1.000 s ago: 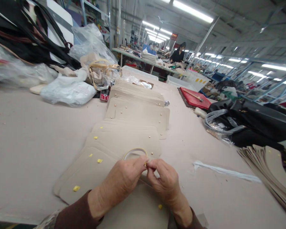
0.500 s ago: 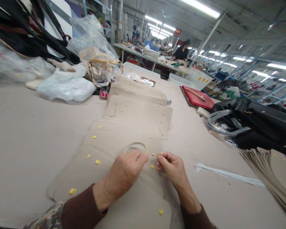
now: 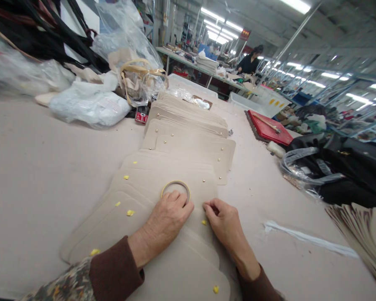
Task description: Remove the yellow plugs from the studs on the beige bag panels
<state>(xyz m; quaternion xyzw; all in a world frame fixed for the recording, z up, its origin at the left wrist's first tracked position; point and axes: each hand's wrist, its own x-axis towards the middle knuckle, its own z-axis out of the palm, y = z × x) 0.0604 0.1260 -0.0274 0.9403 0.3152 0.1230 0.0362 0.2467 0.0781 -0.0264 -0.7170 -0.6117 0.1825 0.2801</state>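
Note:
My left hand (image 3: 164, 219) is closed around the near side of a roll of yellow tape (image 3: 176, 182), which stands over the overlapping beige panels (image 3: 169, 165). The thumb and forefinger of my right hand (image 3: 224, 219) are pinched together at the right edge of a panel; whatever sits between the tips is too small to make out. Just below these fingertips is a small yellow tape piece (image 3: 204, 222). More pieces dot the panels, such as one yellow tape bit (image 3: 130, 212) on the left. A metal rivet (image 3: 204, 181) shows above my right hand.
Further back lie stacked beige panels with rivets (image 3: 191, 144). Plastic-wrapped bundles (image 3: 89, 102) and a red calculator (image 3: 142, 115) are at left. To the right are a red board (image 3: 268, 127), black bags (image 3: 354, 167), a white strip (image 3: 310, 238) and fanned panels (image 3: 360, 234). A person (image 3: 250, 62) works far off.
My right fingertips have come onto the spot where a rivet showed before. My left hand has lowered and flattened with the tape roll, which now faces me more. The view has shifted slightly.

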